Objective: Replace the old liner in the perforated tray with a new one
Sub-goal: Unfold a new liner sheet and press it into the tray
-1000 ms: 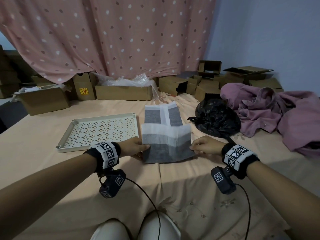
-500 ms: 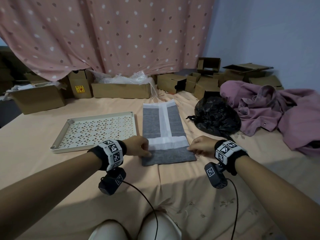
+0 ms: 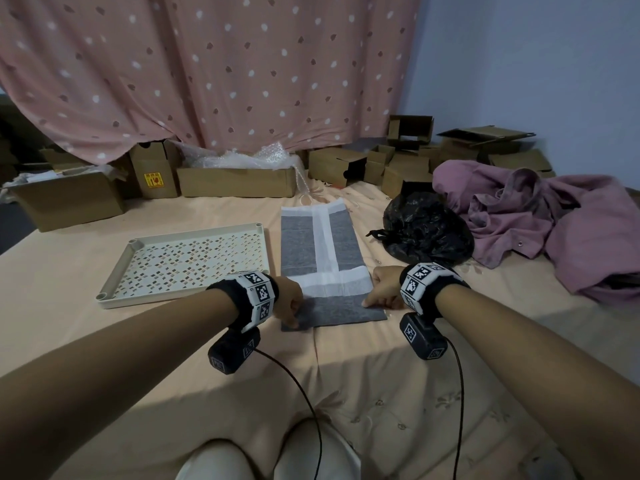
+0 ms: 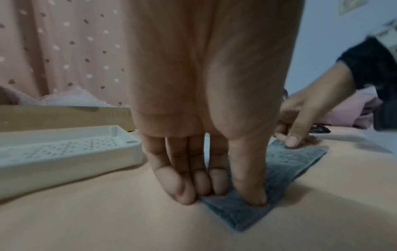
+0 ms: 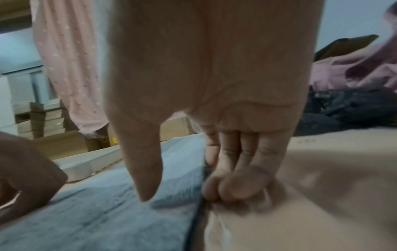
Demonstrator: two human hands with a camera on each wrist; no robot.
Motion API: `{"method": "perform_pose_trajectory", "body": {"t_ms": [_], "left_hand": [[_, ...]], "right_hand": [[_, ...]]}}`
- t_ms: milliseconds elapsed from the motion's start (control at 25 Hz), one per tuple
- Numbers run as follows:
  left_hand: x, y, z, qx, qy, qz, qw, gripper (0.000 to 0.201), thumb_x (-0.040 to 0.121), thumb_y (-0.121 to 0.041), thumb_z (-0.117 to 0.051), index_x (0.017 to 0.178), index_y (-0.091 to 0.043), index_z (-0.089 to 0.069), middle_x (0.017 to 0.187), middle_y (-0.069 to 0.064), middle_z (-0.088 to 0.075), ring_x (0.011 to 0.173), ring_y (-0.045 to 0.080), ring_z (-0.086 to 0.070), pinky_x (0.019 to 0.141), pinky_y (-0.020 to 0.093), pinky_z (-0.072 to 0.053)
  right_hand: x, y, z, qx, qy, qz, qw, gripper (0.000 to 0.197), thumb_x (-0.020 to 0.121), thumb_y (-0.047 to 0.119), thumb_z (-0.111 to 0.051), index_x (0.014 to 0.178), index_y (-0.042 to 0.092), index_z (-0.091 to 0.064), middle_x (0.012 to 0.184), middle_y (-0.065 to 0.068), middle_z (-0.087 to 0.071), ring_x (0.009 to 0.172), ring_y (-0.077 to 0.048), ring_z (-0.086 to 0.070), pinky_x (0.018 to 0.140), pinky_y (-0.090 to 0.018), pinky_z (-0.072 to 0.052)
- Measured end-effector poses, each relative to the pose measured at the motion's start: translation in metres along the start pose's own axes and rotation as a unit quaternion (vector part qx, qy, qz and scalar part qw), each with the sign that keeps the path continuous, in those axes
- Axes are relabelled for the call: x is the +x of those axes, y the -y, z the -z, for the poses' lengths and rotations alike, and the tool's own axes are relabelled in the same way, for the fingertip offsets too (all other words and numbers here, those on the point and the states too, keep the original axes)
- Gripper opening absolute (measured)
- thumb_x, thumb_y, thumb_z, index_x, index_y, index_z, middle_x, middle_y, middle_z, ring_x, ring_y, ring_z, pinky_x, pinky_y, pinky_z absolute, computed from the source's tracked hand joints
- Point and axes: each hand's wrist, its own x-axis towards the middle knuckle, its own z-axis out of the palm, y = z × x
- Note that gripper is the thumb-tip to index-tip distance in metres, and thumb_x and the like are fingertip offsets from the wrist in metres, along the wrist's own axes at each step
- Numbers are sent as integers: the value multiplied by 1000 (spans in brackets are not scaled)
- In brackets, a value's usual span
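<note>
Pink dotted curtain [image 3: 207, 71] fills upper left and centre of frame. Pale blue wall [image 3: 536, 64] upper right. Cardboard boxes [image 3: 235, 181] line far edge of peach-sheeted bed [image 3: 381, 393]. Dim light.

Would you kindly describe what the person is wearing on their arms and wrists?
Both forearms are bare, without sleeves. Each wrist carries a black band ringed with white square-patterned marker tiles. Below each hangs a small black camera bearing similar markers, with a thin black cable trailing back.
</note>
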Motion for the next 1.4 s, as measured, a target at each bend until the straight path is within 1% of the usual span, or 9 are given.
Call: {"method": "perform_pose_trajectory", "body": {"t_ms": [80,160,280,440,600,920,1200,1320,1400], "left_hand": [[2,-4,5,21,21,3,1000,40,86,-40,-61,109,-7,-68,89,1,-58,81,19,-52,73,28,-41],[3,-7,9,31,33,1,999,40,85,-39,-62,109,-6,-69,85,1,-60,80,19,-53,73,28,-41],[6,-8,12,38,31,-6,999,37,84,-38,-64,105,-8,-70,65,-3,-56,77,19,-53,72,27,-41],[6,-9,12,42,32,4,999,22,82,-38,-66,83,-16,-64,56,-8,-49,68,17,-51,66,25,-40],[4,-10,13,35,39,2,999,32,85,-36,-63,105,-12,-70,75,-1,-59,80,17,-53,75,27,-40],[1,-10,13,44,31,-3,999,40,86,-38,-61,110,-7,-69,87,1,-59,81,18,-53,74,28,-41],[-2,-6,12,15,33,-3,999,42,86,-38,-63,109,-4,-69,87,2,-59,80,18,-53,68,25,-42],[-5,-7,11,29,24,-3,999,42,86,-39,-61,111,-6,-68,91,3,-60,83,17,-52,75,28,-42],[-6,-7,10,36,22,-2,999,41,86,-40,-60,110,-7,-68,94,5,-63,84,18,-53,79,31,-47]], "right_hand": [[-10,12,7,-32,7,13,999,47,71,32,-81,103,12,-51,84,-8,-64,67,-20,-61,59,-27,-53],[-19,29,11,-166,-45,61,983,72,66,44,-81,119,11,-47,108,-8,-63,93,-26,-63,80,-35,-55],[-18,55,8,-220,-120,112,962,89,60,53,-82,123,7,-40,112,-9,-58,98,-28,-58,78,-36,-50],[-7,77,-10,-228,-37,144,962,59,65,59,-76,91,11,-54,84,-5,-57,76,-22,-53,66,-33,-45],[4,66,-38,-207,-11,141,968,47,68,63,-70,65,21,-50,63,4,-55,69,-19,-55,70,-34,-51],[12,25,-24,-179,27,148,972,48,59,61,-78,61,23,-48,55,7,-51,57,-14,-49,61,-28,-44],[3,-21,-4,-69,53,56,995,41,61,42,-86,57,21,-51,55,0,-62,48,-13,-51,50,-22,-42],[-1,-15,-6,-6,41,46,998,42,61,42,-86,72,18,-53,69,-7,-65,55,-17,-57,53,-26,-49],[-5,-9,-7,-16,-45,46,998,40,70,47,-77,86,17,-54,84,-5,-67,71,-18,-62,67,-32,-52]]}}
